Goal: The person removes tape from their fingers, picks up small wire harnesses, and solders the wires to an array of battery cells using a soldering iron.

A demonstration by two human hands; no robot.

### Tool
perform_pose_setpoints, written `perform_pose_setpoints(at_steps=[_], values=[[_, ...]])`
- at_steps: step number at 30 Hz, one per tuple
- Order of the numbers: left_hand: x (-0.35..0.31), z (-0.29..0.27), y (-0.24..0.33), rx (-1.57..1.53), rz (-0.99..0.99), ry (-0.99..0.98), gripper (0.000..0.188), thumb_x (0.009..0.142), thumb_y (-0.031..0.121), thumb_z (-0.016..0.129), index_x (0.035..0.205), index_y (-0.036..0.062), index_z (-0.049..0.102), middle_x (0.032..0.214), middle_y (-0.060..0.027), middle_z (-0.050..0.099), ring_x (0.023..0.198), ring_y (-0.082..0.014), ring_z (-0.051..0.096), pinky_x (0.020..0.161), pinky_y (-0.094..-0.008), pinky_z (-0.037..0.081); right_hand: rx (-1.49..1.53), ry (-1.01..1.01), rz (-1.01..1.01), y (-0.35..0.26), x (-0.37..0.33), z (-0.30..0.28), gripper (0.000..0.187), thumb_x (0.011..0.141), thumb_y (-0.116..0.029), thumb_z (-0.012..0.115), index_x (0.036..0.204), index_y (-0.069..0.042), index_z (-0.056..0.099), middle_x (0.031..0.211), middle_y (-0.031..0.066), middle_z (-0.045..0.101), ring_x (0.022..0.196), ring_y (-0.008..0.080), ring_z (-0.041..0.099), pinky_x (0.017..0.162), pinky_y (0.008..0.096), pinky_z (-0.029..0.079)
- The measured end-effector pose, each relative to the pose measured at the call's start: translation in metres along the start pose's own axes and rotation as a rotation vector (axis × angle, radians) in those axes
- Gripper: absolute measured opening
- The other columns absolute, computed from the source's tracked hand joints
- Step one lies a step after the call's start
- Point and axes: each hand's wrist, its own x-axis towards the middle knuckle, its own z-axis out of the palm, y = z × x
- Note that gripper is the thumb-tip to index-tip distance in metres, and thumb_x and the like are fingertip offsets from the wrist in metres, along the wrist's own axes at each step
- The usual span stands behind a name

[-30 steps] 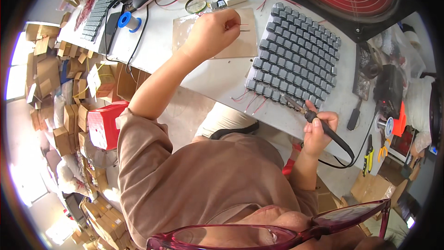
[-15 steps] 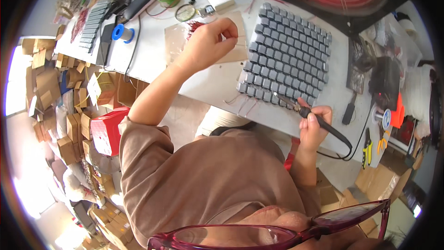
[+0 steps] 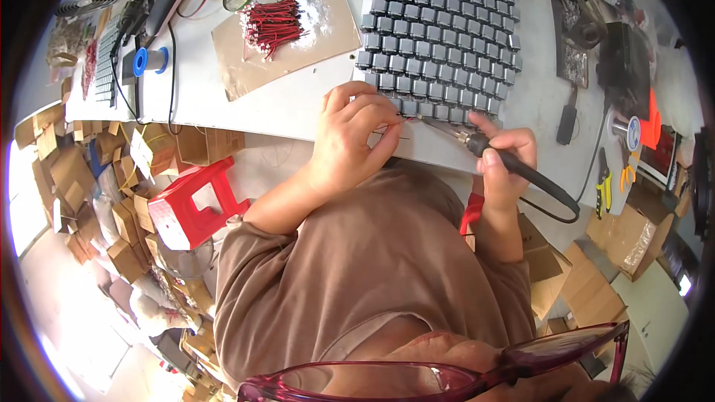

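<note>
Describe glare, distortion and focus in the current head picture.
In the head view, the far left washes out to white; a bright patch, perhaps glare, lies on the brown board beside the red wires; the front edge of the table bows; the grey blocks look fairly sharp, but the tip of the soldering iron is too fine to judge.

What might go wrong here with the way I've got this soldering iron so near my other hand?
Burn: the soldering iron in your right hand points toward your left hand, so a slip might touch your fingers if it's hot.
Scorching: its tip is close to the nearest grey blocks and might mark them.
Snagging: its cable loops beyond the table edge and could tug the iron if caught.
</note>
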Motion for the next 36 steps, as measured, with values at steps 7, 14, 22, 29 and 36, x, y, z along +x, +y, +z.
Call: perform_pose_setpoints(at_steps=[7, 14, 22, 29, 36], values=[[-0.006, 0.0068, -0.0043, -0.052, -0.019, 0.074, 0.012, 0.066, 0.005, 0.066, 0.075, 0.009, 0.058, 0.091, 0.0001, 0.064, 0.094, -0.023, 0.054, 0.084, -0.0366, 0.039, -0.021, -0.046, -0.001, 0.0059, -0.0064, 0.0014, 0.016, 0.078, 0.005, 0.055, 0.088, -0.002, 0.044, 0.056, -0.0026, 0.044, 0.053, 0.0032, 0.043, 0.096, 0.0473, 0.042], [-0.0057, 0.0036, -0.0043, -0.059, -0.012, 0.028, 0.016, 0.066, -0.002, 0.066, 0.077, 0.0068, 0.059, 0.092, -0.0025, 0.065, 0.095, -0.0258, 0.053, 0.084, -0.0356, 0.041, -0.009, -0.047, 0.031, 0.0078, -0.0104, 0.0012, 0.016, 0.079, 0.004, 0.057, 0.09, -0.001, 0.045, 0.069, 0.002, 0.048, 0.078, 0.0145, 0.058, 0.094, 0.043, 0.044], [-0.0073, 0.0055, -0.0082, -0.061, -0.007, 0.036, 0.013, 0.065, 0.005, 0.065, 0.075, 0.0097, 0.059, 0.092, 0.0023, 0.064, 0.095, -0.0224, 0.053, 0.085, -0.037, 0.038, -0.019, -0.057, 0.006, 0.0107, -0.0103, 0.001, 0.016, 0.079, 0.004, 0.058, 0.089, 0.0, 0.047, 0.078, 0.0036, 0.048, 0.09, 0.0199, 0.058, 0.094, 0.0418, 0.044], [-0.0072, 0.0063, -0.0084, -0.072, -0.025, 0.036, 0.012, 0.065, 0.005, 0.064, 0.075, 0.0098, 0.059, 0.092, 0.0022, 0.064, 0.095, -0.0222, 0.053, 0.086, -0.0368, 0.038, -0.031, -0.083, 0.012, 0.0099, -0.0087, 0.0004, 0.016, 0.079, 0.003, 0.058, 0.089, 0.0, 0.047, 0.077, 0.0039, 0.047, 0.088, 0.0191, 0.058, 0.094, 0.0419, 0.043], [-0.0062, 0.0049, -0.0068, -0.065, -0.031, 0.039, 0.012, 0.065, 0.004, 0.064, 0.074, 0.01, 0.059, 0.091, 0.002, 0.063, 0.094, -0.0221, 0.053, 0.086, -0.0359, 0.038, -0.02, 0.011, -0.005, 0.0075, -0.0063, 0.007, 0.015, 0.079, 0.002, 0.056, 0.087, -0.002, 0.045, 0.056, -0.0041, 0.04, 0.053, 0.0031, 0.04, 0.097, 0.0476, 0.042]])
